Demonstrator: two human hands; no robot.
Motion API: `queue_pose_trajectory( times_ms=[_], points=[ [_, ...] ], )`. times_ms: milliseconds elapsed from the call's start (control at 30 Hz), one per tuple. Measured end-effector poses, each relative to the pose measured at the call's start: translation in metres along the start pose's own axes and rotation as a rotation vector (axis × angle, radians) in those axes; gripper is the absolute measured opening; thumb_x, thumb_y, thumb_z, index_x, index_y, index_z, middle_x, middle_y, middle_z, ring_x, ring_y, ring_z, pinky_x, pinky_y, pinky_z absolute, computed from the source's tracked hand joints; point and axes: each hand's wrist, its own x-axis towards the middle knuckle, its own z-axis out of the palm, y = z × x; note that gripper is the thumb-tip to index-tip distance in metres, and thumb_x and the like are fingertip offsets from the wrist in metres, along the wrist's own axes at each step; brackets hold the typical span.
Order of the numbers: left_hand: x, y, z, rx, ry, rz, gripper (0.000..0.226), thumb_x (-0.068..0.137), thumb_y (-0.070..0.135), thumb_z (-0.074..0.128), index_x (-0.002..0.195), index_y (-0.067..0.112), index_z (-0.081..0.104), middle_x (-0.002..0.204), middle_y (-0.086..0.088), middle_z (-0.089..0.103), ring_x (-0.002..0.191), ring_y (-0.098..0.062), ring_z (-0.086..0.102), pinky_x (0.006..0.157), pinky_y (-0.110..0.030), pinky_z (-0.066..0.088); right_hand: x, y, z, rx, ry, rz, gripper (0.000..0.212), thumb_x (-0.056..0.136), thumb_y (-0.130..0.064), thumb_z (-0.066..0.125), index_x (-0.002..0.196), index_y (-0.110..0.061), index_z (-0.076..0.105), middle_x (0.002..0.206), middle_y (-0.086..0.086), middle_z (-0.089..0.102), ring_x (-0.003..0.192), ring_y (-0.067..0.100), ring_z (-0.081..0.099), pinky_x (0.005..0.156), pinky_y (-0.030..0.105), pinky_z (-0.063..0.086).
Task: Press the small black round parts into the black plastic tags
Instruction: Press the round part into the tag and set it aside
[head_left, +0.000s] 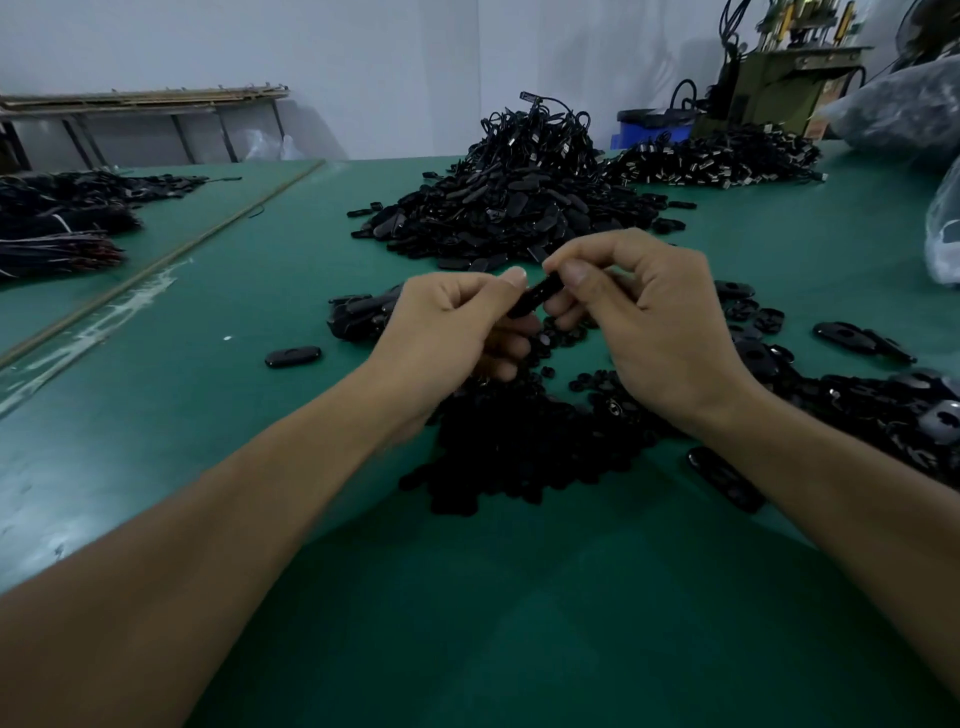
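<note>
Head view, sole view.

1. Left hand (457, 322): fingers curled, thumb and forefinger pinching the lower end of one black tag (535, 296), raised off the desk (156, 441) at its middle. Probably braces the tag so it cannot slip under pressure.
2. Right hand (644, 317): fingers curled, thumb and forefinger pinching the upper end of the same tag. Thumb likely placed to press a round part home; whether a part sits in the tag cannot be told, as the fingers cover it.
3. Heap of small round parts (519, 441): on the desk directly beneath both hands, toward the near edge, so the next part is close by.
4. Large heap of tags (509, 208): middle of the desk, beyond the hands; judged the unworked stock.
5. Scattered tags (883, 405): toward the right edge, beside the right forearm; possibly finished pieces set aside.
6. Single tag (292, 357): lying alone, left of the hands.
7. Corded heap (717, 156): far right corner.
8. Cord bundles (52, 223): left edge.
9. Clear plastic bag (945, 234): right edge.
</note>
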Motion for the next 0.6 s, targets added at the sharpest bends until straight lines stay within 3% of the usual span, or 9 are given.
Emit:
queue_pose_trajectory(
  times_ms=[100,233,400,600],
  points=[
    [0.0038,-0.0017,-0.0018,-0.148,0.005,-0.038,0.01,0.093,0.015,0.068,0.093,0.006,0.073,0.073,-0.004,0.07,0.061,-0.009,0.065,0.058,-0.018,0.054,0.0007,0.0014,-0.0013,0.023,-0.022,0.055,0.017,0.1,-0.009,0.055,0.097,-0.02,0.068,0.09,-0.004,0.07,0.08,0.01,0.07,0.077,0.027,0.058],
    [0.0059,-0.0033,-0.0048,-0.196,0.057,-0.023,0.025,0.069,0.02,0.079,0.091,0.008,0.073,0.072,-0.002,0.072,0.062,-0.009,0.067,0.061,-0.018,0.055,0.0,0.0032,-0.0015,0.043,-0.068,0.151,0.01,0.097,-0.018,0.064,0.098,-0.027,0.067,0.087,-0.009,0.07,0.079,0.007,0.07,0.071,0.019,0.054],
    [0.0074,-0.0061,-0.006,-0.142,0.089,0.036,0.005,0.085,0.01,0.076,0.088,0.013,0.074,0.072,0.0,0.073,0.065,-0.008,0.067,0.063,-0.017,0.054,0.0023,0.0058,-0.0045,0.072,-0.095,0.233,0.008,0.092,-0.018,0.07,0.094,-0.026,0.07,0.076,-0.008,0.074,0.068,0.004,0.069,0.06,0.012,0.047],
    [0.0058,-0.0051,-0.0053,-0.156,0.098,0.082,0.017,0.087,0.003,0.074,0.098,0.015,0.073,0.08,0.001,0.076,0.074,-0.01,0.07,0.072,-0.022,0.056,0.0035,0.0074,-0.0045,0.247,-0.082,0.351,0.008,0.092,-0.008,0.069,0.093,-0.015,0.066,0.076,0.001,0.076,0.069,0.012,0.071,0.061,0.019,0.051]
  ],
)
